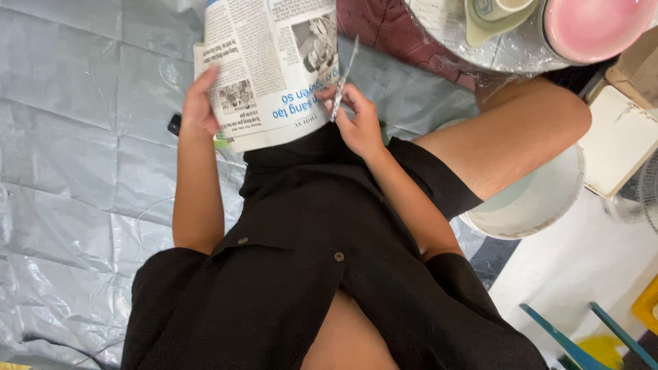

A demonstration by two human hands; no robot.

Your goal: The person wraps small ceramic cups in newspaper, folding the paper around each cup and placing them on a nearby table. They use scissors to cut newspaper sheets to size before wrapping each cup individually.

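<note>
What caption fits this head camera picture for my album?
Seated over a grey plastic sheet, left hand and right hand fold a newspaper.

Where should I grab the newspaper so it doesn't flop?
Probably the two side edges near the bottom, one hand from each side. The newspaper is a wide, limp folded sheet; the left hand pinches its left edge and the right hand its right edge.

Newspaper (271, 65) white with black print, grey photos and one blue headline; plastic sheet (82, 137) under it silver-grey, creased. Shirt (315, 274) and shorts (439, 181) black with brown buttons, cushion (391, 31) dark maroon with an embossed pattern. Bowl (593, 24) pink inside, basin (541, 202) white, stool legs (569, 339) teal.
</note>
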